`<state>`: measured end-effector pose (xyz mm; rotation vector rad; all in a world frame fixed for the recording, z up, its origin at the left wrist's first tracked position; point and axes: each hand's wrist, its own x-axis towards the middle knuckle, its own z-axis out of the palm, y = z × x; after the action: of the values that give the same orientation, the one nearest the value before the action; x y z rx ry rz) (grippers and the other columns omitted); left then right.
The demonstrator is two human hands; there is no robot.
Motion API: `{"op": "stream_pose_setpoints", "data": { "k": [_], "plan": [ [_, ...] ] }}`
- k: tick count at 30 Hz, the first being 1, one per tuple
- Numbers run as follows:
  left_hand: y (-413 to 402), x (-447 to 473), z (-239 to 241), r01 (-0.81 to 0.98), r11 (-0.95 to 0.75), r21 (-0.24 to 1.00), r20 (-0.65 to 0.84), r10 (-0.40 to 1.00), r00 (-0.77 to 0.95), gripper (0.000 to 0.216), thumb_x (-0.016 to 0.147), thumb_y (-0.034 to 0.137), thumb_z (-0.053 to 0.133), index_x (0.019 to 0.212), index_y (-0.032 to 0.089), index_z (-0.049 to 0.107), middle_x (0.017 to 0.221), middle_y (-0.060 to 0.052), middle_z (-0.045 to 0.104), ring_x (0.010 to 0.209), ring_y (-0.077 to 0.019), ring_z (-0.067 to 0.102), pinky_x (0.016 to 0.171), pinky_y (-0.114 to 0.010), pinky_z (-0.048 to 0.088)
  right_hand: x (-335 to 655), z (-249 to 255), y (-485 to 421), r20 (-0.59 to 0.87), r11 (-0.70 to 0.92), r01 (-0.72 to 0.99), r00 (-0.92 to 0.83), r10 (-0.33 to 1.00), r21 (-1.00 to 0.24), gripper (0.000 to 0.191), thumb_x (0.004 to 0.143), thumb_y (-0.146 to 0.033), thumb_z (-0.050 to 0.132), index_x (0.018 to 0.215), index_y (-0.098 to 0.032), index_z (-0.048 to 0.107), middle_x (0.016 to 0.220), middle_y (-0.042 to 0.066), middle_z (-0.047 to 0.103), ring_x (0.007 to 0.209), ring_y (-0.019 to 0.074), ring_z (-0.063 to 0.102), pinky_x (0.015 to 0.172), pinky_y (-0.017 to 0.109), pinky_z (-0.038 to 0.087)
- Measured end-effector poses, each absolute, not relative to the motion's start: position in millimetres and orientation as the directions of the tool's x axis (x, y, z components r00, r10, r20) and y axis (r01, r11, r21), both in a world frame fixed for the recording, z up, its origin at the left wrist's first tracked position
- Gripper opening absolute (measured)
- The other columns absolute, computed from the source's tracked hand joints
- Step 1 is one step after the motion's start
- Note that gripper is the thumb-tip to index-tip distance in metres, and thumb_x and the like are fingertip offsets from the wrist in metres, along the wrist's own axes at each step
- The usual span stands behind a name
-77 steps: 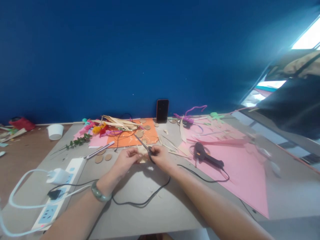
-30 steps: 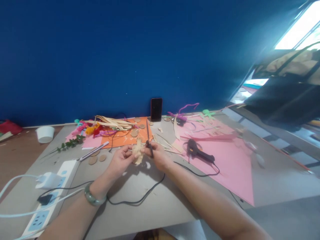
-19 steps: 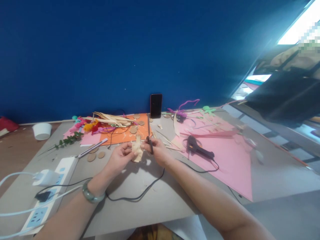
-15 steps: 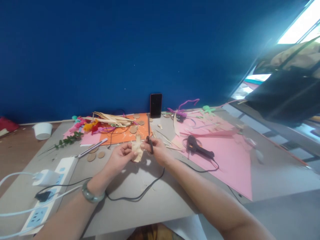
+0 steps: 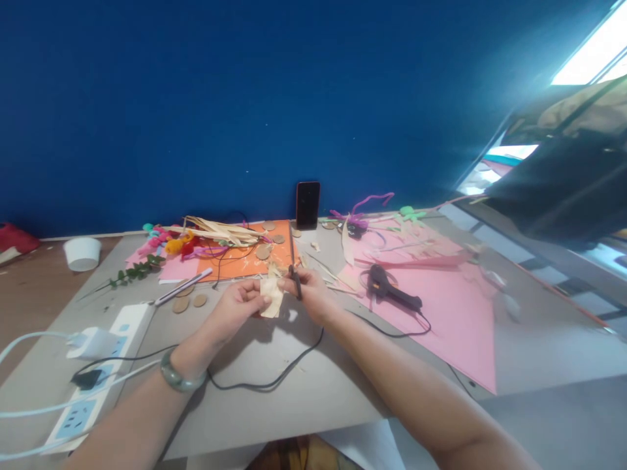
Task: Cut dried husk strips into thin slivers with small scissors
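Observation:
Between my two hands is a small pale piece of dried corn husk (image 5: 271, 298), roughly square with a ragged upper end. My left hand (image 5: 243, 301) pinches its left edge between thumb and fingers. My right hand (image 5: 309, 295) is closed around scissors (image 5: 294, 281), whose dark handle shows at the knuckles and whose blades point away from me. The right thumb and fingertip also touch the husk's right edge. Beyond the hands, long husk strips (image 5: 223, 232) lie on an orange sheet (image 5: 235, 261) with several wooden discs (image 5: 263, 252).
A black glue gun (image 5: 392, 290) lies on pink sheets (image 5: 455, 326) at the right, its cord crossing the table. At the left are a power strip (image 5: 105, 372), a utility knife (image 5: 183, 287) and a white cup (image 5: 82, 254). A phone (image 5: 307, 205) leans on the blue wall.
The husk piece has turned slightly and its face shows flatter and squarer. Both hands keep their grips; the whole view has shifted slightly.

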<state>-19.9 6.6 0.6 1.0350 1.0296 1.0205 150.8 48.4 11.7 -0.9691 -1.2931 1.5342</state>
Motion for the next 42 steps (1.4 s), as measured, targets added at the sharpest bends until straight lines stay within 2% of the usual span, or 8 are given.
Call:
{"op": "stream_pose_setpoints", "data": {
  "k": [8,23,30,34,42],
  "plan": [
    [5.8,-20.3,1.9,-0.16,0.213,0.964,-0.18,0.964,0.197,0.031,0.065,0.032,0.076,0.084,0.014,0.06,0.064,-0.003,0.067,0.055,-0.0125,0.061,0.055,-0.023,0.049,150.2,8.9,49.5,-0.037,-0.078,-0.126,-0.3,0.953,-0.989,0.03,0.056,-0.037,0.077,0.058,-0.014,0.058,0.053,-0.005,0.045,0.051,0.0076,0.036,0.049,0.023,0.027],
    [5.0,-17.9,5.1,-0.153,0.162,0.975,-0.133,0.974,0.182,0.025,0.068,0.029,0.074,0.076,0.014,0.056,0.064,-0.001,0.065,0.056,-0.0108,0.06,0.055,-0.021,0.045,149.8,9.2,48.9,-0.011,-0.062,-0.144,-0.333,0.943,-0.988,0.03,0.056,-0.038,0.078,0.058,-0.014,0.059,0.054,-0.004,0.047,0.052,0.0078,0.037,0.051,0.023,0.028],
    [5.0,-14.8,5.5,-0.191,0.227,0.955,-0.188,0.962,0.2,0.031,0.064,0.031,0.076,0.086,0.014,0.061,0.074,-0.006,0.071,0.065,-0.0162,0.066,0.063,-0.026,0.051,148.1,9.7,46.8,-0.003,-0.065,-0.172,-0.336,0.942,-0.983,0.036,0.054,-0.044,0.077,0.058,-0.015,0.057,0.054,-0.004,0.046,0.052,0.0083,0.038,0.05,0.023,0.031],
    [6.1,-15.9,3.3,-0.208,0.239,0.948,-0.195,0.958,0.21,0.036,0.064,0.035,0.077,0.09,0.013,0.064,0.077,-0.008,0.072,0.064,-0.0174,0.067,0.061,-0.027,0.051,147.5,11.4,45.4,0.003,-0.054,-0.157,-0.341,0.94,-0.986,0.035,0.054,-0.044,0.078,0.058,-0.015,0.057,0.055,-0.004,0.047,0.052,0.0087,0.04,0.051,0.024,0.033],
    [6.1,-13.5,5.7,-0.181,0.256,0.95,-0.224,0.958,0.182,0.032,0.064,0.038,0.076,0.081,0.012,0.069,0.069,-0.006,0.07,0.059,-0.0152,0.064,0.056,-0.024,0.049,145.2,7.9,43.6,0.017,-0.051,-0.182,-0.352,0.936,-0.982,0.035,0.054,-0.043,0.078,0.057,-0.016,0.056,0.057,-0.003,0.049,0.053,0.0097,0.044,0.052,0.025,0.037]
  ]
}}
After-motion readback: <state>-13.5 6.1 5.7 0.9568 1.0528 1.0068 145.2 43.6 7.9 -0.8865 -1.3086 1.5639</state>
